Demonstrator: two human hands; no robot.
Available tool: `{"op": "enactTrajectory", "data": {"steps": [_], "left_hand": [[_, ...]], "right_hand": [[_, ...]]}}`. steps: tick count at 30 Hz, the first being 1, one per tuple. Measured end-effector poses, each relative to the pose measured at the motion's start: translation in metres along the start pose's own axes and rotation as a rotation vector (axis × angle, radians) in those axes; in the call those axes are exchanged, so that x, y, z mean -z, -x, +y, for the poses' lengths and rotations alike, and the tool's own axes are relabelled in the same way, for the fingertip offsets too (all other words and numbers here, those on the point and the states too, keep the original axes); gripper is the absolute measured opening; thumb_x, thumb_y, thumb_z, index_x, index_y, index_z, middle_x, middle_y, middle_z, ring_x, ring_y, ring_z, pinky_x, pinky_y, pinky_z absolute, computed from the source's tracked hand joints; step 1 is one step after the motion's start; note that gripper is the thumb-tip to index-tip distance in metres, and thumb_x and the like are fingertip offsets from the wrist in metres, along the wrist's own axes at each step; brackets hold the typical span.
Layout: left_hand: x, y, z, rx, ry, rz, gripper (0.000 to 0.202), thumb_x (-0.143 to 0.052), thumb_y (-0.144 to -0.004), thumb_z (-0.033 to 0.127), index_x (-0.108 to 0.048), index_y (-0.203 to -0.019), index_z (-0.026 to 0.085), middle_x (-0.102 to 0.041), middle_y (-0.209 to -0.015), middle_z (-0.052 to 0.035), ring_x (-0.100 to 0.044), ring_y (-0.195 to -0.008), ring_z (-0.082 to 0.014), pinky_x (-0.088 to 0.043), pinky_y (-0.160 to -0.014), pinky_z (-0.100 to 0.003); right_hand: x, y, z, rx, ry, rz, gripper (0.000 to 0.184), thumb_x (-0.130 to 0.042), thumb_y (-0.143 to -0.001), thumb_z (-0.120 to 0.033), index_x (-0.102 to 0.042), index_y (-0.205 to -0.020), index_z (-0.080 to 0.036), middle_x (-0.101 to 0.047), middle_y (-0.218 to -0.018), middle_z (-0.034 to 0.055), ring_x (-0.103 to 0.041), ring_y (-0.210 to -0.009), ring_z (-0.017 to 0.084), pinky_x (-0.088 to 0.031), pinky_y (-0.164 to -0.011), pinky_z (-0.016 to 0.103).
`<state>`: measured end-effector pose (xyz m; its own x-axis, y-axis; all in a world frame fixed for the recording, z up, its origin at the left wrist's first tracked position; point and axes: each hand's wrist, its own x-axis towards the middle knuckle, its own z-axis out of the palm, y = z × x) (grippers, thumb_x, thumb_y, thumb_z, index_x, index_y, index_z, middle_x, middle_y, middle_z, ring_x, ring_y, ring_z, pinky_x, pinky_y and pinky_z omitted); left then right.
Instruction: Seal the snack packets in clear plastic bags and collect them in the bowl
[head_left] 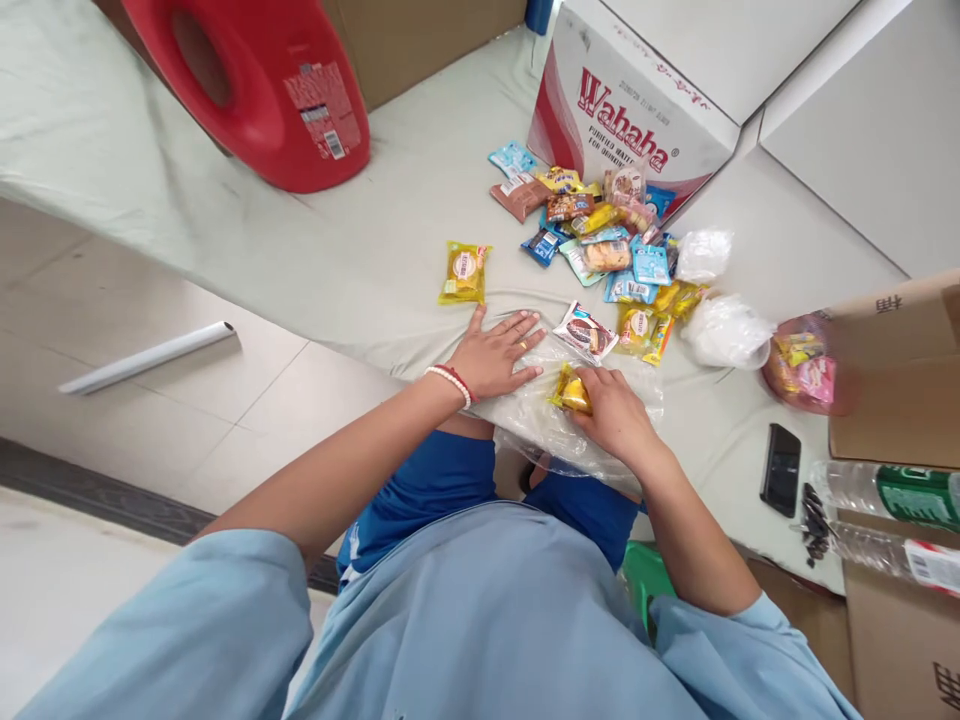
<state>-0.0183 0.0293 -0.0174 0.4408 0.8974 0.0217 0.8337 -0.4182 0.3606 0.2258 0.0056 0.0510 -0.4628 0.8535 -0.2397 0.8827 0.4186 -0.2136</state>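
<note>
My left hand (495,357) lies flat with spread fingers on a clear plastic bag (551,425) at the table's near edge. My right hand (616,412) is closed around a small yellow-wrapped snack cake (573,390), just over the same bag. Beyond my left fingertips sits another yellow-wrapped cake (464,273) by itself. A white and brown wrapped biscuit (586,332) lies a little past my right hand. Farther off is a pile of wrapped snacks (609,255) in blue, brown and yellow packets.
A Wahaha carton (637,110) stands behind the pile; a red detergent jug (322,130) is at the back left. Crumpled white plastic bags (724,330), a bag of snacks (806,370), a black phone (781,470) and plastic bottles (885,495) lie to the right, beside a cardboard box (900,400).
</note>
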Motion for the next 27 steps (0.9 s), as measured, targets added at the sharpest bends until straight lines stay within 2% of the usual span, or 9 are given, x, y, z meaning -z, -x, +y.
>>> {"op": "enactTrajectory", "data": {"steps": [4,9,12,14,16,20,23,25,27], "left_hand": [[0.013,-0.001,-0.001,-0.017,0.031,-0.012,0.058,-0.046,-0.104,0.043,-0.043,-0.16,0.027,-0.029,-0.174,-0.0081,-0.027,-0.161,-0.0287,-0.004,-0.129,-0.066],[0.017,0.024,0.033,0.09,0.051,0.245,0.048,-0.042,-0.105,0.032,-0.058,-0.148,0.019,-0.043,-0.167,-0.0124,-0.029,-0.16,-0.0296,-0.016,-0.13,-0.059],[0.006,0.034,0.044,0.021,0.094,0.209,0.048,-0.038,-0.107,0.035,-0.06,-0.146,0.018,-0.052,-0.16,-0.0133,-0.038,-0.156,-0.0267,-0.022,-0.13,-0.053],[-0.002,0.037,0.04,0.017,0.091,0.154,0.051,-0.039,-0.107,0.039,-0.056,-0.15,0.019,-0.048,-0.164,-0.0131,-0.038,-0.156,-0.0271,-0.019,-0.131,-0.055],[-0.008,0.038,0.032,0.042,0.075,0.125,0.054,-0.042,-0.106,0.042,-0.051,-0.155,0.021,-0.039,-0.168,-0.0126,-0.036,-0.157,-0.0282,-0.013,-0.131,-0.059],[-0.008,0.043,0.021,0.041,0.075,0.101,0.059,-0.049,-0.102,0.045,-0.048,-0.157,0.023,-0.037,-0.17,-0.0101,-0.035,-0.158,-0.0283,-0.006,-0.132,-0.06],[-0.005,0.049,0.019,0.049,0.089,0.096,0.056,-0.049,-0.102,0.044,-0.051,-0.155,0.023,-0.041,-0.168,-0.009,-0.037,-0.156,-0.0278,-0.007,-0.133,-0.06],[-0.005,0.053,0.017,0.039,0.094,0.096,0.055,-0.047,-0.103,0.043,-0.053,-0.154,0.023,-0.043,-0.167,-0.0087,-0.039,-0.155,-0.0279,-0.008,-0.133,-0.06],[-0.004,0.054,0.016,0.032,0.098,0.098,0.054,-0.047,-0.103,0.042,-0.052,-0.154,0.025,-0.044,-0.166,-0.0078,-0.04,-0.155,-0.0282,-0.009,-0.133,-0.06]], "right_hand": [[0.017,0.005,0.039,-0.094,-0.237,0.105,0.057,-0.069,-0.086,-0.049,-0.06,-0.136,-0.025,-0.072,-0.121,0.0101,-0.067,-0.107,0.032,-0.053,-0.095,0.047],[0.033,0.019,0.123,-0.537,0.02,0.346,0.061,-0.065,-0.081,-0.054,-0.062,-0.134,-0.024,-0.072,-0.12,0.0166,-0.067,-0.11,0.04,-0.052,-0.095,0.054],[0.033,0.016,0.161,-0.615,0.123,0.225,0.066,-0.064,-0.079,-0.053,-0.061,-0.135,-0.018,-0.071,-0.124,0.0222,-0.064,-0.117,0.044,-0.049,-0.1,0.058],[0.037,0.009,0.172,-0.577,0.147,0.065,0.072,-0.069,-0.075,-0.053,-0.061,-0.135,-0.013,-0.07,-0.124,0.0243,-0.063,-0.121,0.044,-0.047,-0.104,0.058],[0.047,-0.002,0.167,-0.495,0.164,0.012,0.077,-0.074,-0.072,-0.052,-0.061,-0.136,-0.013,-0.068,-0.128,0.025,-0.061,-0.127,0.044,-0.046,-0.107,0.058],[0.074,-0.043,0.118,-0.22,0.096,0.242,0.061,-0.063,-0.086,-0.049,-0.063,-0.138,-0.018,-0.066,-0.136,0.0201,-0.06,-0.128,0.038,-0.048,-0.106,0.054],[0.08,-0.099,0.064,-0.029,-0.014,0.195,0.048,-0.053,-0.096,-0.044,-0.066,-0.134,-0.019,-0.072,-0.122,0.0148,-0.067,-0.111,0.033,-0.053,-0.099,0.049],[0.074,-0.145,0.032,0.1,0.021,0.161,0.048,-0.053,-0.097,-0.04,-0.062,-0.139,-0.018,-0.068,-0.13,0.0162,-0.061,-0.12,0.036,-0.049,-0.106,0.053],[0.061,-0.189,0.007,0.189,0.08,0.151,0.06,-0.059,-0.096,-0.039,-0.051,-0.151,-0.017,-0.055,-0.147,0.0185,-0.047,-0.136,0.041,-0.039,-0.115,0.058]]}}
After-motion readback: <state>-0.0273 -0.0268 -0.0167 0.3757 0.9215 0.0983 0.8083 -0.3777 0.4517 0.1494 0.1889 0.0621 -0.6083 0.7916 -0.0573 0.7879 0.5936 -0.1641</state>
